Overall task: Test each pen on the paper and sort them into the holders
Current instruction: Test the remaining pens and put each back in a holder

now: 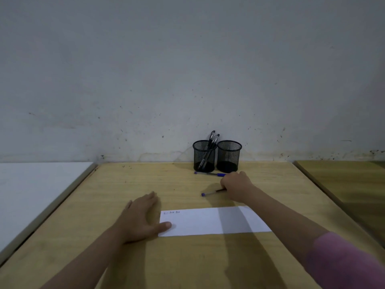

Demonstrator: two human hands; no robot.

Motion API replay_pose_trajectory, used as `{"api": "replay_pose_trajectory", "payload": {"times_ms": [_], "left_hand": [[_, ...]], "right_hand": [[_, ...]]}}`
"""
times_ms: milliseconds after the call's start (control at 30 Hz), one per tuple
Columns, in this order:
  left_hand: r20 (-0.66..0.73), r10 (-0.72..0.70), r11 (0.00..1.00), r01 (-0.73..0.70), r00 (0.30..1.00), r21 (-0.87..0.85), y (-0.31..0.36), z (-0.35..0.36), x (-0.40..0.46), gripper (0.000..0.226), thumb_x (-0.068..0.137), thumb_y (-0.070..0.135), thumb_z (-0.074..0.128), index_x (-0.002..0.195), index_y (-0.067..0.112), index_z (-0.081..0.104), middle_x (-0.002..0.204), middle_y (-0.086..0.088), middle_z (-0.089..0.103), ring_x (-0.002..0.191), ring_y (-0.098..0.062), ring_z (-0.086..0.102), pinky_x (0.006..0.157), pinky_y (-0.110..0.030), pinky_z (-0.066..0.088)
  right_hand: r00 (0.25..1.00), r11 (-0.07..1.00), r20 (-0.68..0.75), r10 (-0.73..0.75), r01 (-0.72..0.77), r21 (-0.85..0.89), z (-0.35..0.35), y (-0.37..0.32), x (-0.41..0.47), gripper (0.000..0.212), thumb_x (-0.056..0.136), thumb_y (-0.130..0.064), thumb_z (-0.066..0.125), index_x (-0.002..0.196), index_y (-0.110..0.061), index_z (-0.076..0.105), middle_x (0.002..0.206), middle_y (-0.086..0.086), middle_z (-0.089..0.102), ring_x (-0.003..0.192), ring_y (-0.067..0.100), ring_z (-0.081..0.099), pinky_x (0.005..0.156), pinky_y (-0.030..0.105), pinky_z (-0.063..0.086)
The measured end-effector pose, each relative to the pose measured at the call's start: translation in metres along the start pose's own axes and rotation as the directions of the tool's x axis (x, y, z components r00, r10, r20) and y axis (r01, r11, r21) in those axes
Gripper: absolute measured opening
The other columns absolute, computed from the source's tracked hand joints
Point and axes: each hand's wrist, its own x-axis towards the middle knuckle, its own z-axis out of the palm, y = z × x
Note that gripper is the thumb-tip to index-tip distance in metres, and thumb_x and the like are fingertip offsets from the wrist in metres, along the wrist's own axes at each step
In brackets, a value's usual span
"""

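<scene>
A white strip of paper lies on the wooden desk, with small scribbles at its top left corner. My left hand rests flat beside it, thumb pressing the paper's left edge. My right hand is closed around the end of a pen with a blue cap that lies on the desk beyond the paper. Another blue pen lies in front of two black mesh holders. The left holder has three dark pens in it; the right holder looks empty.
The holders stand against a grey wall at the desk's far edge. A white surface adjoins the desk on the left, and another wooden surface on the right.
</scene>
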Motion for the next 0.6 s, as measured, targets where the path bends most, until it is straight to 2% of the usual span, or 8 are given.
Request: {"api": "replay_pose_trajectory", "payload": {"times_ms": [100,167,200,267,333,400,467,600], "left_hand": [[-0.010,-0.006,0.999,0.006,1.000,0.047,0.001,0.004,0.000,0.126,0.041,0.098,0.033,0.145,0.026,0.019,0.156,0.012,0.010,0.143,-0.007,0.012,0.119,-0.045,0.010],[-0.012,-0.010,0.999,0.011,1.000,0.041,0.000,0.003,0.000,0.126,0.041,0.098,0.033,0.144,0.026,0.020,0.156,0.012,0.011,0.143,-0.007,0.013,0.119,-0.046,0.011],[-0.013,-0.011,0.999,0.011,1.000,0.037,0.000,0.002,0.000,0.126,0.041,0.098,0.034,0.144,0.026,0.021,0.156,0.011,0.012,0.143,-0.007,0.013,0.119,-0.046,0.012],[-0.019,-0.012,1.000,0.012,1.000,0.020,0.001,0.001,-0.001,0.126,0.041,0.098,0.032,0.144,0.025,0.022,0.156,0.009,0.015,0.142,-0.009,0.017,0.118,-0.046,0.014],[-0.055,-0.015,0.999,0.012,0.998,-0.048,0.005,0.000,-0.003,0.123,0.045,0.096,0.035,0.143,0.023,0.023,0.155,0.005,0.022,0.141,-0.013,0.023,0.117,-0.045,0.019],[-0.120,-0.018,0.989,0.000,0.993,-0.150,0.014,-0.001,-0.006,0.108,0.057,0.084,0.049,0.142,0.021,0.028,0.152,0.002,0.030,0.138,-0.016,0.030,0.115,-0.040,0.025],[-0.202,-0.005,0.972,-0.042,0.979,-0.231,0.029,0.000,-0.010,0.089,0.067,0.067,0.062,0.138,0.019,0.037,0.146,0.000,0.040,0.133,-0.017,0.037,0.110,-0.035,0.031],[-0.393,0.060,0.917,-0.206,0.917,-0.341,0.065,-0.004,-0.009,0.074,0.061,0.056,0.074,0.120,0.013,0.057,0.119,-0.003,0.063,0.108,-0.015,0.058,0.092,-0.028,0.046]], "right_hand": [[0.996,0.997,-0.080,0.032,-0.027,0.067,-0.002,-0.003,-0.001,0.029,0.083,0.000,0.048,0.104,-0.013,0.063,0.108,0.007,0.063,0.102,0.029,0.058,0.085,0.037,0.043],[0.981,0.962,-0.173,0.089,-0.039,0.271,-0.003,-0.006,-0.003,0.026,0.084,-0.005,0.051,0.104,-0.015,0.065,0.107,0.006,0.062,0.101,0.028,0.059,0.081,0.034,0.042],[0.968,0.898,-0.213,0.134,-0.028,0.440,-0.004,-0.009,-0.004,0.023,0.084,-0.008,0.054,0.104,-0.015,0.065,0.104,0.006,0.063,0.097,0.026,0.060,0.077,0.032,0.043],[0.939,0.646,-0.238,0.248,0.023,0.763,-0.008,-0.017,-0.009,0.019,0.085,-0.008,0.060,0.104,-0.010,0.066,0.089,0.003,0.063,0.080,0.017,0.060,0.069,0.025,0.045],[0.918,0.408,-0.216,0.332,0.066,0.910,-0.016,-0.027,-0.016,0.013,0.085,-0.007,0.064,0.098,-0.008,0.067,0.076,-0.002,0.059,0.069,0.009,0.056,0.067,0.020,0.045],[0.914,0.248,-0.174,0.368,0.084,0.965,-0.023,-0.035,-0.025,0.002,0.085,-0.010,0.067,0.087,-0.009,0.067,0.076,0.002,0.064,0.072,0.015,0.060,0.072,0.029,0.051],[0.920,0.090,-0.107,0.376,0.078,0.993,-0.030,-0.044,-0.035,0.008,0.086,-0.013,0.067,0.079,-0.011,0.063,0.074,0.005,0.066,0.068,0.015,0.063,0.068,0.030,0.052],[0.933,-0.201,0.016,0.360,0.061,0.978,-0.036,-0.060,-0.054,0.012,0.089,-0.015,0.065,0.084,-0.006,0.058,0.072,0.004,0.068,0.055,0.006,0.066,0.062,0.027,0.052]]}}
